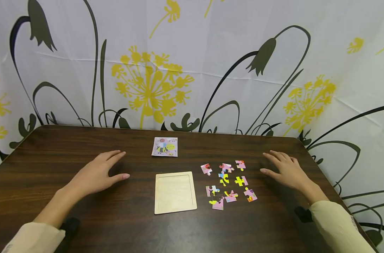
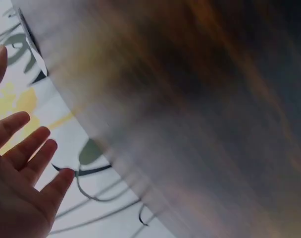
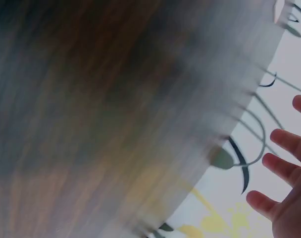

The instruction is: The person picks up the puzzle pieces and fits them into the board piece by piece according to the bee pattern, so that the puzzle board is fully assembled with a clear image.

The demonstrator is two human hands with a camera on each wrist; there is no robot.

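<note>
My left hand [image 1: 95, 174] is held over the table left of a square wooden puzzle tray [image 1: 175, 193], fingers extended and nothing in them. On the other side, my right hand [image 1: 288, 170] hovers with relaxed fingers, just right of several loose jigsaw pieces [image 1: 231, 196]. The pieces, pink, yellow and blue, lie spread out to the right of the tray. Behind the tray lies a small square picture card [image 1: 165, 147] showing a bee. Both wrist views show spread fingers, the left hand [image 2: 26, 183] and the right hand [image 3: 289, 178], holding nothing.
A dark wood-grained table [image 1: 125, 225] carries everything. Close behind its far edge hangs a white curtain [image 1: 198, 45] printed with yellow and grey flowers, which continues along the right side.
</note>
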